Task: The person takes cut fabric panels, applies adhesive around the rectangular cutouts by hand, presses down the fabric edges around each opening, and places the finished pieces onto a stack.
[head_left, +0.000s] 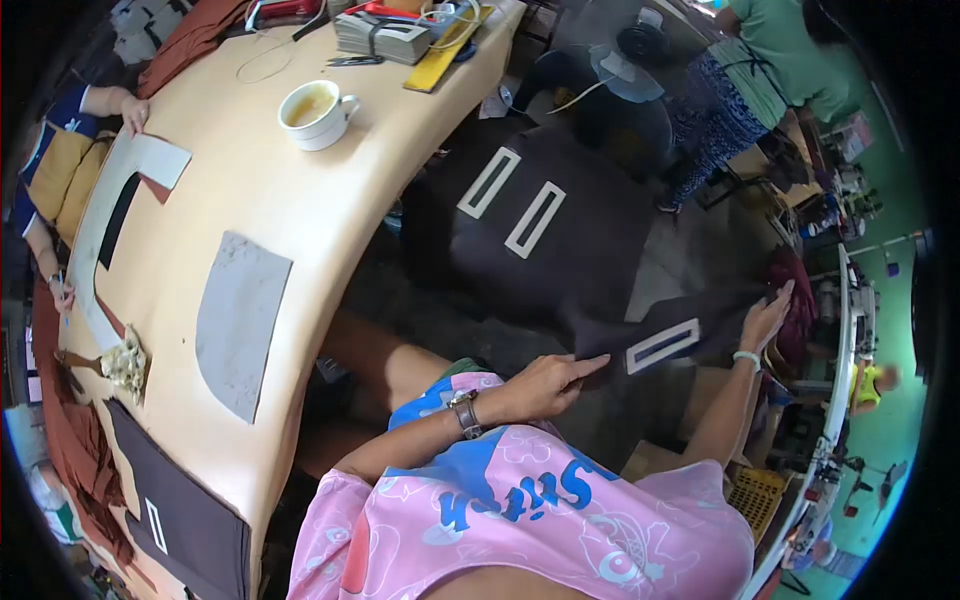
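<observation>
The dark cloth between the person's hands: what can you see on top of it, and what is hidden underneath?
One pale rectangular frame with a dark middle shows on the dark cloth. Whatever is directly beneath the cloth is covered, so it cannot be told.

On your left, a cup is sitting on the table; near right, a yellow basket is resting.
</observation>
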{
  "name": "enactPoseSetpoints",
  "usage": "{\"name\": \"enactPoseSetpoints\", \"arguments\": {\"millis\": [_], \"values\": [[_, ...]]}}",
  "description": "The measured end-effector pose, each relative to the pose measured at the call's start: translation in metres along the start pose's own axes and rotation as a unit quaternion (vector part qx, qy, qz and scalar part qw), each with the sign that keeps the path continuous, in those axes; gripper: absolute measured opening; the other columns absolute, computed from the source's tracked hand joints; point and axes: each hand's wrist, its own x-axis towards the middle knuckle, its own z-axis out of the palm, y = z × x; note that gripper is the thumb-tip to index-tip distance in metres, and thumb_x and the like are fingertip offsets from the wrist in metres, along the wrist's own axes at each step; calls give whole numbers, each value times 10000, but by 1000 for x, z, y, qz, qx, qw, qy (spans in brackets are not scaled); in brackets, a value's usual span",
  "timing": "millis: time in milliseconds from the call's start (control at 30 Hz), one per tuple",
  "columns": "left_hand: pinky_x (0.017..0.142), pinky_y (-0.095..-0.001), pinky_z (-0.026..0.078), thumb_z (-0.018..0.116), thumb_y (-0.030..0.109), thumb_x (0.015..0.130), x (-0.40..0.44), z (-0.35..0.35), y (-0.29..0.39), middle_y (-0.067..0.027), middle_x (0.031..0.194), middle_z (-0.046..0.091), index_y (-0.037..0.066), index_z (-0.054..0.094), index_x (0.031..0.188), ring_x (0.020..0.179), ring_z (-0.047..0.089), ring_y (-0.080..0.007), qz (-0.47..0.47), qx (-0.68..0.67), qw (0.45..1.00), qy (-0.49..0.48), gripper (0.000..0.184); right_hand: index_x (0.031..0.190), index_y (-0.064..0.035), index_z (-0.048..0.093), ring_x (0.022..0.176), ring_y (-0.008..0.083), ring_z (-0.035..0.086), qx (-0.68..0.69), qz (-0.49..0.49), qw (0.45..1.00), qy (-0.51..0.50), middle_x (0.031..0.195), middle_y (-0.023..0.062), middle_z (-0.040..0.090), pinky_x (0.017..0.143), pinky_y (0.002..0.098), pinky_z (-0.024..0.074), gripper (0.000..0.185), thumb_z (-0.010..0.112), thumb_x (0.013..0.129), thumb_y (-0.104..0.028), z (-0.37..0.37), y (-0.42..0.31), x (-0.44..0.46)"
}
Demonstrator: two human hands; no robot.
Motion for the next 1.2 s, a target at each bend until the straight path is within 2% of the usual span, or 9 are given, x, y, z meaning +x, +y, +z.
{"name": "enactPoseSetpoints", "arguments": {"millis": [100,167,333,467,533,767,900,1100,1200], "values": [[648,-400,432,524,29,820,-1,0,-7,-216,723,535,42,412,1341,671,539,-321,-42,-13,997,62,533,1362,11,320,1133,364,474,-2,-73,995,64,1228,228,493,977,414,364,611,466,775,104,17,-6,32],[639,-434,448,508,9,821,-8,-4,-20,-239,755,540,81,308,1399,663,543,-378,-82,60,992,74,616,1358,-17,345,1106,364,488,12,-99,993,61,1221,230,492,956,406,384,604,463,776,92,60,-10,44],[627,-503,458,512,4,804,-27,-2,-46,-263,779,540,78,138,1442,648,553,-440,-165,202,961,89,743,1349,-67,370,1074,374,498,137,-94,984,-67,1200,223,480,927,410,401,620,473,756,84,159,-95,29],[669,-514,469,533,43,806,-49,15,-93,-298,850,567,18,127,1426,719,575,-448,-262,183,944,79,742,1363,-95,345,1062,400,504,172,-74,967,-170,1201,199,475,898,427,426,654,489,748,75,225,-133,-11],[681,-513,470,543,50,806,-49,15,-93,-305,865,570,24,120,1428,737,577,-450,-272,188,942,62,752,1372,-115,334,1041,393,520,165,-44,963,-209,1189,193,482,880,437,445,668,495,750,69,235,-149,-16],[696,-508,452,583,146,839,-29,2,-68,-318,845,568,36,105,1439,733,568,-462,-271,119,954,44,774,1340,-100,381,1006,404,527,279,-106,952,-73,1154,207,488,839,448,444,614,492,759,66,238,-181,22],[719,-502,456,591,165,836,-32,15,-104,-326,923,552,19,64,1437,761,569,-459,-294,114,947,56,813,1356,-144,347,905,403,564,144,-73,970,-183,1109,190,493,792,459,470,676,536,735,48,270,-181,11],[735,-493,475,587,187,831,-28,10,-97,-318,1064,522,8,13,1432,828,579,-449,-299,112,948,-5,850,1356,-148,343,890,405,567,193,-93,958,-193,1127,193,481,790,459,476,674,538,742,48,289,-202,9],[730,-486,486,585,205,830,-28,9,-97,-297,1086,539,8,3,1430,829,591,-437,-306,135,942,-25,860,1367,-153,334,1028,374,527,128,-117,962,-212,1158,168,473,889,467,424,670,555,759,21,302,-205,5]]}}
